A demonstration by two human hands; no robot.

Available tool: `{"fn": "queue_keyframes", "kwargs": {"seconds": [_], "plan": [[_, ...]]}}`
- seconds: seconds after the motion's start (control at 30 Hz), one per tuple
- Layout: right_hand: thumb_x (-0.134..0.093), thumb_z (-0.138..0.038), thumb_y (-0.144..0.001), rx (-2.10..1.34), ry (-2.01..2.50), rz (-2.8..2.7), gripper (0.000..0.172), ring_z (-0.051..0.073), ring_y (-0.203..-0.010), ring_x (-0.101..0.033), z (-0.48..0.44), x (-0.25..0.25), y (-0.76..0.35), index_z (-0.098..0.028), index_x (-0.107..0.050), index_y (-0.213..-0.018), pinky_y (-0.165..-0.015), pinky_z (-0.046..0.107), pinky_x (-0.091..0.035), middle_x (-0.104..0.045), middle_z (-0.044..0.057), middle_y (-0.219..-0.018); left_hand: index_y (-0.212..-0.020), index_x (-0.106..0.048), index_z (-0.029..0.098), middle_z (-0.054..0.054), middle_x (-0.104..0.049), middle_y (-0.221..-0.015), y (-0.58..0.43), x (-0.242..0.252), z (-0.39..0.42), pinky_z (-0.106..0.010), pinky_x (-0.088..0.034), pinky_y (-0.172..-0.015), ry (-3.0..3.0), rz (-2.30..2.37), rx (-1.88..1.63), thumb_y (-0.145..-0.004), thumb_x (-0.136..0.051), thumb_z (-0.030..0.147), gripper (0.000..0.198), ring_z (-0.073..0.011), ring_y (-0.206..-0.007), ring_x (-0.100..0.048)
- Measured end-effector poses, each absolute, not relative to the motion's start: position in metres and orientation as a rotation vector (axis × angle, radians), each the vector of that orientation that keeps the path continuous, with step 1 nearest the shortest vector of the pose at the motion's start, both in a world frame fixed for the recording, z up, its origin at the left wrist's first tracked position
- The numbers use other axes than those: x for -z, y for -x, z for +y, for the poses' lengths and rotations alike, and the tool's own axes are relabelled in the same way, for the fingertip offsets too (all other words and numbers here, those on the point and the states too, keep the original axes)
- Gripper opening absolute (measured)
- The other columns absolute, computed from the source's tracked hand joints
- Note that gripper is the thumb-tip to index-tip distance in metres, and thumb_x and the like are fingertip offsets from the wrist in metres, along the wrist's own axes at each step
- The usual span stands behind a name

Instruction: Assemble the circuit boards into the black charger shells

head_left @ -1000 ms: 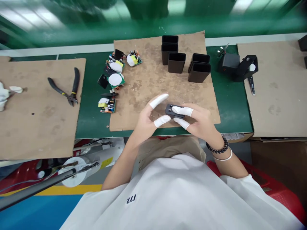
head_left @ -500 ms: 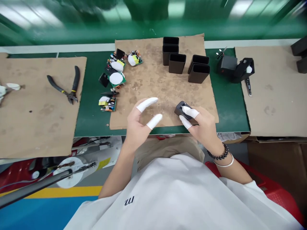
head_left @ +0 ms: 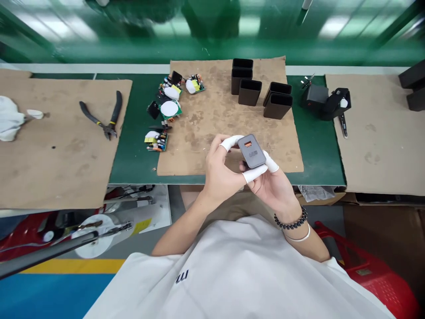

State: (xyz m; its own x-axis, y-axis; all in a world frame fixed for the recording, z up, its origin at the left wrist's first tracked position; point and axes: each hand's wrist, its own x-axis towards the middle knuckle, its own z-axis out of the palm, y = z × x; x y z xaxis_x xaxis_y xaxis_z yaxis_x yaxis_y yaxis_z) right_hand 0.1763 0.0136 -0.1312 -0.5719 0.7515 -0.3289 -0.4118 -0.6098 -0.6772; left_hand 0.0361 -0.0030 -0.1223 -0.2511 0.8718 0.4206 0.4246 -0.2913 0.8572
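Note:
A dark grey charger (head_left: 253, 153) is held between both hands above the front of the cardboard, its face with an orange USB port and small print turned up. My left hand (head_left: 224, 170) grips it from the left, white finger cots on thumb and forefinger at its edges. From below and the right, my right hand (head_left: 272, 186) holds the same charger; some of its fingers are hidden behind it. Farther back on the cardboard stand several open black charger housings (head_left: 249, 92). Circuit boards (head_left: 170, 108) with white pads lie along the left edge.
Pliers (head_left: 108, 124) lie on the left cardboard sheet (head_left: 66, 173). Two black housings (head_left: 317, 96) with parts and a black-handled knife (head_left: 343, 125) sit to the right. A green panel (head_left: 212, 35) rises behind the bench; a red stool (head_left: 375, 274) stands at lower right.
My left hand has moved right and closed on the charger. My right hand has turned and lifted the charger, bringing the USB port face into view.

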Motion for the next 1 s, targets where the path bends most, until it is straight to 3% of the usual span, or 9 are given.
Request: {"fn": "queue_keyframes", "kwargs": {"seconds": [0.13, 0.27, 0.43, 0.5, 0.6, 0.7, 0.8, 1.0], "plan": [[-0.056, -0.056, -0.099, -2.162, 0.839, -0.739, 0.034, 0.016, -0.081, -0.078, 0.013, 0.136, -0.178, -0.027, -0.072, -0.110, -0.072, 0.028, -0.066, -0.080, 0.001, -0.093, -0.110, -0.069, 0.021, -0.003, -0.063, -0.098, -0.033, 0.117, -0.006, -0.033, -0.055, -0.080, -1.461, 1.525, -1.535, -0.064, -0.093, 0.054, 0.062, -0.0194, -0.091, -0.064], [-0.063, -0.050, -0.094, -2.051, 0.899, -0.852, 0.025, 0.015, -0.062, -0.068, 0.012, 0.153, -0.178, -0.028, -0.068, -0.104, -0.057, 0.027, -0.061, -0.074, -0.002, -0.079, -0.109, -0.069, 0.022, -0.004, -0.065, -0.099, -0.032, 0.108, -0.011, -0.036, -0.056, -0.087, -1.313, 1.426, -1.519, -0.063, -0.094, 0.056, 0.063, -0.0212, -0.095, -0.065], [-0.066, -0.049, -0.091, -1.495, 0.983, -1.120, 0.026, 0.018, -0.073, -0.072, 0.011, 0.154, -0.172, -0.033, -0.063, -0.112, -0.060, 0.030, -0.061, -0.075, -0.001, -0.093, -0.106, -0.065, 0.022, -0.006, -0.073, -0.106, -0.027, 0.107, -0.013, -0.039, -0.060, -0.093, -1.038, 1.258, -1.435, -0.058, -0.095, 0.059, 0.067, -0.0251, -0.102, -0.071], [-0.067, -0.049, -0.091, -1.374, 1.003, -1.165, 0.024, 0.020, -0.068, -0.072, 0.014, 0.144, -0.172, -0.032, -0.065, -0.108, -0.055, 0.032, -0.060, -0.075, 0.001, -0.085, -0.099, -0.066, 0.023, -0.005, -0.075, -0.101, -0.023, 0.113, -0.011, -0.040, -0.062, -0.089, -0.894, 1.218, -1.400, -0.055, -0.093, 0.064, 0.066, -0.0260, -0.099, -0.073], [-0.073, -0.047, -0.088, -1.623, 0.939, -1.163, 0.022, 0.016, -0.044, -0.060, 0.024, 0.125, -0.178, -0.028, -0.067, -0.097, -0.038, 0.028, -0.048, -0.065, -0.003, -0.061, -0.089, -0.068, 0.022, -0.007, -0.077, -0.092, -0.018, 0.122, -0.008, -0.043, -0.063, -0.079, -0.601, 1.110, -1.351, -0.062, -0.082, 0.074, 0.060, -0.0251, -0.084, -0.074], [-0.082, -0.046, -0.080, -1.911, 0.859, -1.077, 0.028, 0.010, -0.034, -0.048, 0.034, 0.109, -0.184, -0.023, -0.067, -0.081, -0.031, 0.022, -0.037, -0.060, -0.005, -0.051, -0.083, -0.070, 0.020, -0.007, -0.074, -0.079, -0.016, 0.125, -0.006, -0.041, -0.062, -0.072, -0.289, 0.954, -1.241, -0.069, -0.077, 0.075, 0.057, -0.0187, -0.065, -0.065], [-0.082, -0.044, -0.080, -1.898, 0.911, -1.085, 0.028, 0.007, -0.035, -0.047, 0.043, 0.101, -0.186, -0.021, -0.067, -0.078, -0.033, 0.019, -0.036, -0.061, -0.004, -0.051, -0.081, -0.071, 0.018, -0.006, -0.070, -0.074, -0.018, 0.123, -0.006, -0.041, -0.061, -0.073, -0.112, 0.916, -1.199, -0.072, -0.076, 0.074, 0.056, -0.0150, -0.058, -0.059], [-0.073, -0.046, -0.089, -1.699, 1.067, -1.410, 0.025, 0.013, -0.037, -0.053, 0.061, 0.120, -0.183, -0.022, -0.065, -0.085, -0.035, 0.025, -0.044, -0.063, -0.003, -0.053, -0.083, -0.070, 0.018, -0.008, -0.068, -0.079, -0.025, 0.122, -0.006, -0.046, -0.060, -0.084, -0.081, 0.907, -1.228, -0.075, -0.066, 0.083, 0.065, -0.0179, -0.066, -0.062]]}}
